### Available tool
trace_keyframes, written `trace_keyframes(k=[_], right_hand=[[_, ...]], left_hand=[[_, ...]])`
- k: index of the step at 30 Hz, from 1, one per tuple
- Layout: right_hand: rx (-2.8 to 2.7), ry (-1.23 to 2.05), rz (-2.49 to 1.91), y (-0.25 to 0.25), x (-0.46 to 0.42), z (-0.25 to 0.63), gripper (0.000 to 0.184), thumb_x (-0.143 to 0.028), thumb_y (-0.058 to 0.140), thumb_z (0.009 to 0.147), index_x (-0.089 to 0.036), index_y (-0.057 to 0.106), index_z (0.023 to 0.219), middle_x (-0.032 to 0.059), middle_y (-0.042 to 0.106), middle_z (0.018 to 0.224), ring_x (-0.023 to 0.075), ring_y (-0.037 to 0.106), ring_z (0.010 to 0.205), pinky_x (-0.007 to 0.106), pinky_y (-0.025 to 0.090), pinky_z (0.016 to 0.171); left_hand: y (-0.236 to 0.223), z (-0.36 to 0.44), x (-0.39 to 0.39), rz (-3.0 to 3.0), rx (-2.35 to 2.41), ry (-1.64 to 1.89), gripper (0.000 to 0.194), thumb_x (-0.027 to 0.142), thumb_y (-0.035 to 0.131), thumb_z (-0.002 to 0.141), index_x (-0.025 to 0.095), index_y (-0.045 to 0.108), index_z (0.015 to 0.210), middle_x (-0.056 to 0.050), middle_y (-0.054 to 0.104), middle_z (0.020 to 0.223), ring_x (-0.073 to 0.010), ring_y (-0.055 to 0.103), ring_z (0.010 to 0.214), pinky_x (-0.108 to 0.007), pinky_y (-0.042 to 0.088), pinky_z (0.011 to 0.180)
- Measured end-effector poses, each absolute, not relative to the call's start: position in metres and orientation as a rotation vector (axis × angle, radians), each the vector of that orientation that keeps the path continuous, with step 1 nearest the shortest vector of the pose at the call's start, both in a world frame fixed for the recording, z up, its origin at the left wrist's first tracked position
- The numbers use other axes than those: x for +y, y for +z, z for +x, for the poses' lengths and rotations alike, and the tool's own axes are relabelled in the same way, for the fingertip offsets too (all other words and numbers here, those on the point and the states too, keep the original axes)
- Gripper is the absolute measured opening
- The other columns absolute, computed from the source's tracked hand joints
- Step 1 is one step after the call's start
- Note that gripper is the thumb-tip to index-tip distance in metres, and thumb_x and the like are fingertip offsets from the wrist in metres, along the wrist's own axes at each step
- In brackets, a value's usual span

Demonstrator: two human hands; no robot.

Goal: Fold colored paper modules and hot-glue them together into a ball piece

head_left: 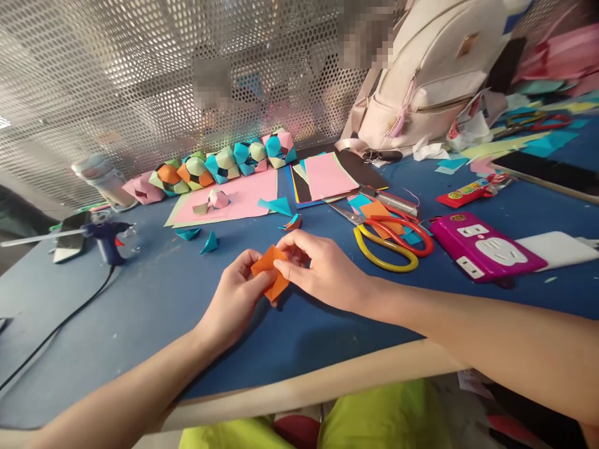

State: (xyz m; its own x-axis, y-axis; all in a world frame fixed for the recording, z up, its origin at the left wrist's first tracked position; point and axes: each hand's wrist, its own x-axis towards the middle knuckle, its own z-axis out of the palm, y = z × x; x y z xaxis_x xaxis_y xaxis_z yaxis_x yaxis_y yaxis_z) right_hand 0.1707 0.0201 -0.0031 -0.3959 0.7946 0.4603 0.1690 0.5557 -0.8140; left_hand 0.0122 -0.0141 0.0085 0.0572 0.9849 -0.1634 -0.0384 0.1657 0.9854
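Note:
An orange square of origami paper, showing crease lines, is held a little above the blue table. My left hand grips its left side, thumb pressed on the front. At its right edge my right hand pinches it, thumb on the front and fingers curled behind. The parts of the fingers behind the paper are hidden. Small folded blue pieces lie beyond my left hand. An orange-and-blue folded piece rests just past my right hand.
Scissors with yellow and red handles lie right of my hands, near a purple power strip. A glue gun stands left, its cord trailing forward. Folded paper balls line the mesh partition; a backpack stands behind.

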Motion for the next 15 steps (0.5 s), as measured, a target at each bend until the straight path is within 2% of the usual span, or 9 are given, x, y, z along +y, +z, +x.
trace_keyframes(k=[5, 15], right_hand=[[-1.897, 0.720, -0.699, -0.0052, 0.0250, 0.1711, 0.009, -0.014, 0.053, 0.084, -0.019, 0.050, 0.077, -0.0019, 0.055, 0.071, 0.0095, 0.049, 0.062, 0.023, 0.043, 0.060], [-1.989, 0.530, -0.532, -0.0098, 0.0290, 0.1656, 0.011, -0.009, 0.050, 0.085, -0.018, 0.055, 0.085, 0.0024, 0.057, 0.083, 0.0119, 0.053, 0.072, 0.025, 0.047, 0.069]], left_hand=[[0.0088, 0.0142, -0.0137, 1.080, 1.145, 1.057, 0.021, 0.026, 0.070, 0.072, 0.018, 0.052, 0.075, 0.004, 0.061, 0.064, -0.0101, 0.054, 0.050, -0.023, 0.045, 0.047], [0.0104, 0.0095, -0.0100, 1.078, 1.094, 1.095, 0.018, 0.023, 0.072, 0.068, 0.016, 0.056, 0.074, 0.003, 0.059, 0.062, -0.0087, 0.051, 0.049, -0.022, 0.042, 0.045]])
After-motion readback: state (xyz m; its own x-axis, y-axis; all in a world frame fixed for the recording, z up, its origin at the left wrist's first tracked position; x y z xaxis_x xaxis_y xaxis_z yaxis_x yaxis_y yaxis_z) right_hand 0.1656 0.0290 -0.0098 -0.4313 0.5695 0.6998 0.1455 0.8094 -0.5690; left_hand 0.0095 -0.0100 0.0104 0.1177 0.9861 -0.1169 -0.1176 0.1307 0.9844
